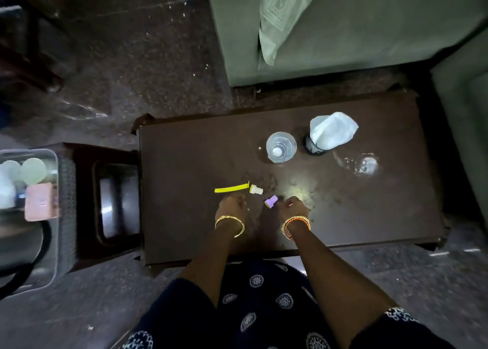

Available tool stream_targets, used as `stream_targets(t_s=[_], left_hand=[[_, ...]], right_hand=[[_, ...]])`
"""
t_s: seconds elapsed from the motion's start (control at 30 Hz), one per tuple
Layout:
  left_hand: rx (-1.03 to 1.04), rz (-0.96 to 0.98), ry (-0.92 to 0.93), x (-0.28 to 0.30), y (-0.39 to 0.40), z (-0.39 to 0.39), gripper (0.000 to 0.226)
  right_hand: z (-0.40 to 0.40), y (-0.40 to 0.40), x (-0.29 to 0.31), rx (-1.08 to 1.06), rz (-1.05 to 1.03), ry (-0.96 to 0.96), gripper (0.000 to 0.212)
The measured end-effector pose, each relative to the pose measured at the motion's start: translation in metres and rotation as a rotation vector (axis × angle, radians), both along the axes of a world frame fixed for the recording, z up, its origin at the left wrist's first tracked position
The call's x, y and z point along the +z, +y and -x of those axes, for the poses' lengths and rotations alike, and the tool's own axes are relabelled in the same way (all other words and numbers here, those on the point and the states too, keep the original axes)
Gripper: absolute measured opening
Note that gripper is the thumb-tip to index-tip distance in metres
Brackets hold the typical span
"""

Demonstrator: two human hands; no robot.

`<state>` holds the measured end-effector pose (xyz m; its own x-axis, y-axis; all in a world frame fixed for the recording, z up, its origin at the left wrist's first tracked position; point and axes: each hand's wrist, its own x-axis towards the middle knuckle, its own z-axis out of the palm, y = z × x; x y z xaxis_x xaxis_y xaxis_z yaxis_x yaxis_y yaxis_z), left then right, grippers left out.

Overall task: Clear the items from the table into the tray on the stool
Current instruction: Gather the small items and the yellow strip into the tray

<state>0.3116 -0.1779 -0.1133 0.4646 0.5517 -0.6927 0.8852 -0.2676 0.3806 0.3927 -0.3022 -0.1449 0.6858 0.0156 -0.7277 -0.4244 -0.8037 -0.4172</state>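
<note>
On the dark brown table point(184, 163) lie a yellow strip point(231, 188), a small pale cap point(256, 189) and a purple cap point(271, 201). My left hand point(231, 206) rests with curled fingers just below the yellow strip, with nothing visibly in it. The fingertips of my right hand point(294, 206) are at the purple cap; a grip is not visible. Farther back stand a clear glass point(281, 147) and a black mesh holder point(314, 145) stuffed with white tissue point(333, 129), and another glass point(365, 165) lies on its side. The metal tray point(118, 200) sits on the stool point(84, 203) left of the table.
A clear plastic bin point(52, 243) with a pink item and round lids stands at the far left, beside the stool. A green sofa point(356, 31) with a cushion runs behind the table. Dark stone floor surrounds everything.
</note>
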Motion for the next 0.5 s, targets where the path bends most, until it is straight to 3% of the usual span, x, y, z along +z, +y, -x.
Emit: stream_targets(t_s=[0.13, 0.3, 0.5], left_hand=[[-0.195, -0.021, 0.018, -0.032, -0.003, -0.022, 0.035], [-0.294, -0.067, 0.036, -0.058, -0.005, -0.04, 0.047], [-0.493, -0.143, 0.111, -0.069, 0.002, -0.052, 0.038]], right_hand=[[-0.006, 0.003, -0.037, -0.023, -0.035, 0.104, 0.034], [-0.011, 0.015, -0.05, -0.186, -0.099, 0.177, 0.03], [-0.015, 0.023, -0.059, -0.087, -0.035, 0.14, 0.019]])
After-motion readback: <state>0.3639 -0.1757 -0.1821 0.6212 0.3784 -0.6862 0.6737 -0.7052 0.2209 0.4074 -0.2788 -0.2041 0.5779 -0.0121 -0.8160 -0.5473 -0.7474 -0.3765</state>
